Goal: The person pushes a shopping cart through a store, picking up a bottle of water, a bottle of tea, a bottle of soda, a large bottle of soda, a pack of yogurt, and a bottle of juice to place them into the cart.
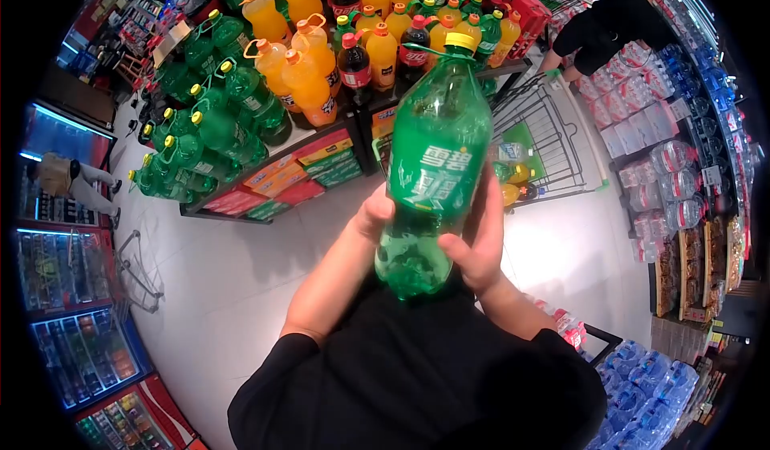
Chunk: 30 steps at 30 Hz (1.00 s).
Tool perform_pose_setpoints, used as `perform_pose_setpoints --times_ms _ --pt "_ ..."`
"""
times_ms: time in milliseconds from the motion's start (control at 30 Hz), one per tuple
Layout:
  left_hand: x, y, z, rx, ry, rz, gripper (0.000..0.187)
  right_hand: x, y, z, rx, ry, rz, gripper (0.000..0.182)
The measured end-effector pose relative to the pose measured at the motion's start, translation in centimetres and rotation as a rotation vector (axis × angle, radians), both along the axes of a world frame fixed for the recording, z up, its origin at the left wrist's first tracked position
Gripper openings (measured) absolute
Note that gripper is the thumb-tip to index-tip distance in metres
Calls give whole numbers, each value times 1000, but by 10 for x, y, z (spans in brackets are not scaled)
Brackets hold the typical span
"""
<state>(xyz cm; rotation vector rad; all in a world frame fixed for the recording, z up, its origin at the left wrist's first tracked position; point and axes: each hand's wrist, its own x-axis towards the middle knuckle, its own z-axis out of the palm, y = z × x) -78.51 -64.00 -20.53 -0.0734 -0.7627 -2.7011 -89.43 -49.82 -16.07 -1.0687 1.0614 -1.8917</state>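
Note:
A large green soda bottle (437, 149) with a yellow cap and white lettering is held up in front of my chest, tilted with its cap away from me. My left hand (374, 212) grips its lower left side, the fingers partly hidden behind it. On the other side my right hand (479, 245) wraps round the bottle, thumb on the front near the base. Beyond them, a display stand carries orange soda bottles (309, 89), dark cola bottles (353, 65) and more green soda bottles (249, 93).
A shopping cart (553, 141) with several bottles inside stands ahead to the right. Another person (605, 21) in black is at the upper right, near shelves of packed water bottles (678, 157). Lit drink coolers (84, 354) line the left. Blue water packs (646, 386) sit at lower right.

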Motion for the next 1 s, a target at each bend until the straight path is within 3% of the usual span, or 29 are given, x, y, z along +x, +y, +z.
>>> perform_pose_setpoints --times_ms 100,133,200,267,333,433,567,800,867,933,1000 --pt "25 9 22 -274 -7 108 124 24 9 11 -6 -1 -17 109" --pt "31 8 29 -417 -17 115 134 29 13 14 13 -40 -7 108" --pt "42 18 53 -785 -111 323 134 34 16 25 1 -15 -68 100" --pt "44 37 68 -1027 -159 507 125 25 16 34 34 -80 22 91" --pt "46 46 75 -1308 -370 628 127 21 13 26 -5 -54 -34 83" --pt "33 46 59 -1342 -367 718 120 11 12 13 18 -79 -125 80" --pt "33 34 40 -1478 -291 779 112 3 9 4 18 -22 -71 79" --pt "56 26 -2 -1508 -443 820 110 -16 -3 -59 100 -47 39 99" --pt "65 23 -11 -1452 -492 890 112 -25 -15 -53 199 46 296 105" --pt "74 12 -16 -1442 -509 898 113 -12 -38 -44 200 60 303 108" --pt "84 -4 -17 -1403 -528 901 114 10 -61 -36 32 99 147 120"
